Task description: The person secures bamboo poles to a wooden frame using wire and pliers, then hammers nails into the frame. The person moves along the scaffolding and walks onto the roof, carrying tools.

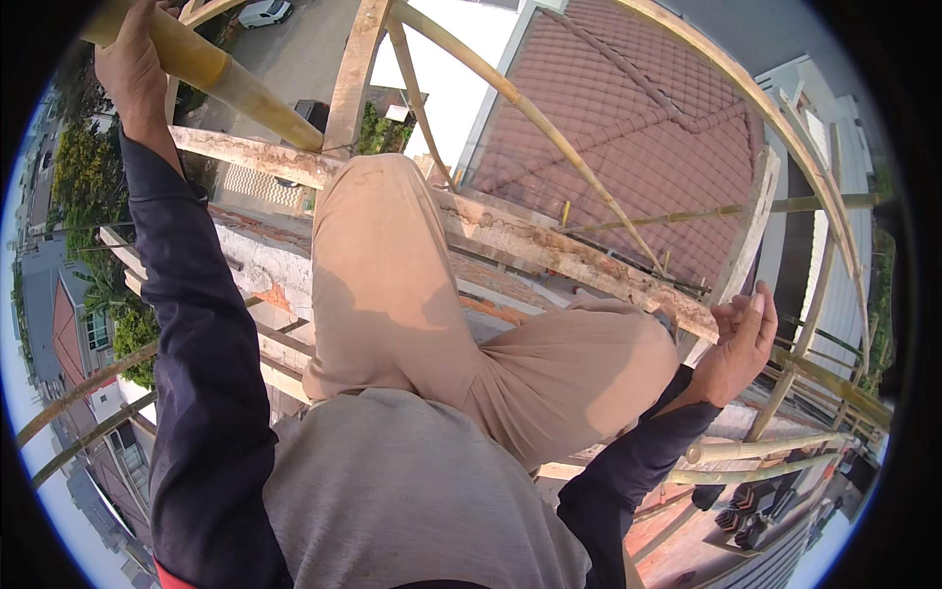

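High at the upper left, my left hand [134,74] is closed round a thick yellowish bamboo pole [221,79]. The pole slants down to the right, and its lower end is by a wooden post [355,74]. My right hand [734,351] is raised on the right with fingers loosely curled and apart, and nothing shows in it. It is nearest to the right end of a worn, stained wooden beam [569,253], just beyond my bent knee. Whether the hand touches the beam I cannot tell.
Bamboo poles [535,118] and planks form scaffolding around me, high above the ground. Beyond lies a red-brown tiled roof [608,128]. A white van [265,13] stands on the paved ground far below. Several dark items [751,515] lie at the lower right.
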Available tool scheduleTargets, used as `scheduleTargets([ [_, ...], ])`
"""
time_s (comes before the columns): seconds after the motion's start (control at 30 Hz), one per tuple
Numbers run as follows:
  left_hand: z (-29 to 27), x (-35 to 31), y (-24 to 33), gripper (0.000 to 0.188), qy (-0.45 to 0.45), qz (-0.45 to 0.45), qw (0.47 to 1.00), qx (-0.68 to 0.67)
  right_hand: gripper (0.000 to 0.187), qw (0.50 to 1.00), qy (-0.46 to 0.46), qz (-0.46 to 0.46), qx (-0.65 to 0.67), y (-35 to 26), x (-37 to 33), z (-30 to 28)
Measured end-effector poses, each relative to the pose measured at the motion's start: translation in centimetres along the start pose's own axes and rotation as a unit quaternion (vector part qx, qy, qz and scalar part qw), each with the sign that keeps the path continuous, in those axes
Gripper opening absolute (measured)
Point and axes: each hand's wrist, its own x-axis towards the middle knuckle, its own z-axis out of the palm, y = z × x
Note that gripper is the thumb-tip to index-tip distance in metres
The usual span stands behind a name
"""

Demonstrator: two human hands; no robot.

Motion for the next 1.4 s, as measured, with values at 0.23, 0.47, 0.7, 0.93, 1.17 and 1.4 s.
scheduleTargets([
  [0.23, 1.6, -2.1, 1.4, 0.035, 0.007, 0.03, 0.991, -0.128, 0.042, 0.965, -0.248, -0.081, -0.035, -9.2, -4.5, 14.1],
  [0.47, 0.3, -2.9, 1.8, 0.051, 0.066, -0.05, 0.987, 0.135, 0.059, 0.887, -0.372, -0.274, 0.009, -19.5, -10.2, 28.6],
  [0.7, -5.9, -8.1, -3.1, 0.055, 0.02, 0.008, 0.997, 0.074, 0.068, 0.798, -0.464, -0.339, 0.185, -29.8, -13.5, 44.8],
  [0.93, -28.5, -23.3, -18.4, 0.034, 0.228, -0.321, 0.842, 0.37, 0.047, 0.825, -0.406, -0.31, 0.243, -28.4, -13.4, 48.0],
  [1.17, -43.9, -30.2, -26.9, 0.039, 0.204, -0.45, 0.735, 0.465, 0.057, 0.886, -0.311, -0.271, 0.211, -27.8, -13.3, 48.5],
  [1.4, -46.2, -29.5, -31.6, 0.051, 0.149, -0.505, 0.686, 0.503, 0.056, 0.912, -0.244, -0.237, 0.228, -28.4, -15.2, 48.4],
])
